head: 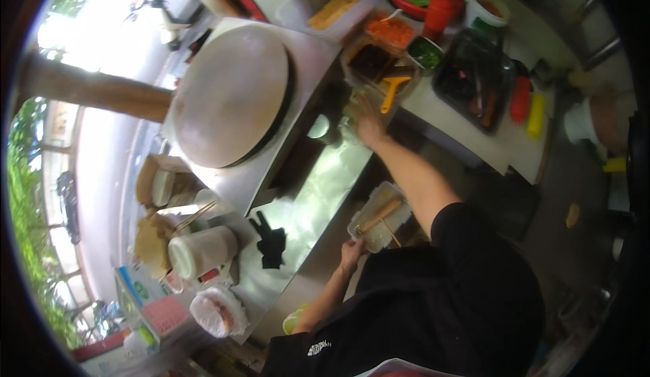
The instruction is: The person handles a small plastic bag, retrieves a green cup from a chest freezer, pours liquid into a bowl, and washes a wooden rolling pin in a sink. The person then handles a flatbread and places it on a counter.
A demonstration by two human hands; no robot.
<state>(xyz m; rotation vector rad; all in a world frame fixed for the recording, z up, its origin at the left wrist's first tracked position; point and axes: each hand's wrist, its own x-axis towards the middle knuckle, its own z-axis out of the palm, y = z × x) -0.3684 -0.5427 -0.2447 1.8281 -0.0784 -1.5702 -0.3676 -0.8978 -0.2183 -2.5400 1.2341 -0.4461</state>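
My left hand grips the near rim of a clear plastic tub, held close to my body. In the tub lie a wooden stick and a thinner stick. My right hand reaches to the far end of the shiny metal counter, beside the sauce tub. Something pale, perhaps a cloth, shows at its blurred fingertips; whether it is held is unclear. Just right of that hand, a brush with a yellow handle rests across a sauce compartment.
A round griddle plate fills the far left worktop. Black gloves lie on the counter near a white bucket and a bag-lined bowl. Shredded carrot, chopped greens and a black tray stand at upper right.
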